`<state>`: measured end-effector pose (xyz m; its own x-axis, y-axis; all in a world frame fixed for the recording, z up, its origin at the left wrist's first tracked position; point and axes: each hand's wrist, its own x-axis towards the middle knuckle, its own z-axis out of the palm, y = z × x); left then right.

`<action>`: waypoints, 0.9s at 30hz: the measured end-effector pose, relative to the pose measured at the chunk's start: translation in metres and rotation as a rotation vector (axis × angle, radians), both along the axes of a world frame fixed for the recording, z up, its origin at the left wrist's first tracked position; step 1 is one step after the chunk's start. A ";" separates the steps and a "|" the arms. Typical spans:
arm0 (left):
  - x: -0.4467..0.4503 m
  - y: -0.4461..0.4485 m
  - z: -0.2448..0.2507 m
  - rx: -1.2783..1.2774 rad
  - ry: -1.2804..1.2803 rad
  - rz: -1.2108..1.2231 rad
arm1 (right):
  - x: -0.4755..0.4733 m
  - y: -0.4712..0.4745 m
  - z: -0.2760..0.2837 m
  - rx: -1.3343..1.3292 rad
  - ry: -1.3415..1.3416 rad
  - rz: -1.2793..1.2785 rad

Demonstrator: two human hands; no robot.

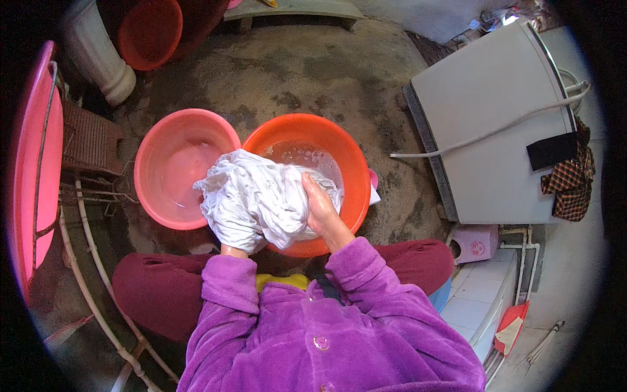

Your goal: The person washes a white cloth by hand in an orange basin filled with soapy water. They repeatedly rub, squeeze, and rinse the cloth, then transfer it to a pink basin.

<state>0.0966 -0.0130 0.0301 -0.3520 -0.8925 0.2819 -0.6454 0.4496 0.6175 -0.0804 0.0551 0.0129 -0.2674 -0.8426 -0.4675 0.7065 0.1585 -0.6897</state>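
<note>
A bunched, wet white cloth (264, 193) is held up over the near part of an orange plastic basin (350, 166) and the right rim of a pink plastic basin (147, 191). My right hand (319, 208) presses against the cloth's right side, thumb uppermost. The cloth covers most of my left hand (234, 251); only the wrist shows, and its fingers are hidden. Sudsy water (313, 157) with bubbles lies in the orange basin. The pink basin holds a little clear water.
Right of the basins, a white appliance (494, 127) carries a pale hose (514, 120) and checkered cloth (568, 181). A metal rack (73, 245) with a large pink basin (49, 147) stands left. A red basin (151, 36) is at the upper left. My knees flank the basins' near side.
</note>
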 end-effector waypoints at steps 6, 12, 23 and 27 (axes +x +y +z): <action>-0.004 -0.002 -0.006 0.035 0.136 0.042 | -0.002 0.016 -0.014 0.080 0.718 0.688; -0.010 -0.003 -0.004 -0.256 -0.188 0.043 | -0.012 0.000 0.008 0.122 0.791 0.094; -0.027 -0.006 -0.061 0.500 0.348 -0.036 | 0.073 -0.020 0.002 -0.069 1.645 0.263; -0.022 -0.008 -0.072 0.294 -0.125 -0.097 | 0.071 -0.045 -0.002 0.070 1.582 0.115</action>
<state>0.0743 -0.0207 -0.0416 -0.4548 -0.8900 -0.0332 -0.6873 0.3270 0.6486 -0.0090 0.0101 0.0106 -0.4403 -0.8813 0.1719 -0.7043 0.2202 -0.6749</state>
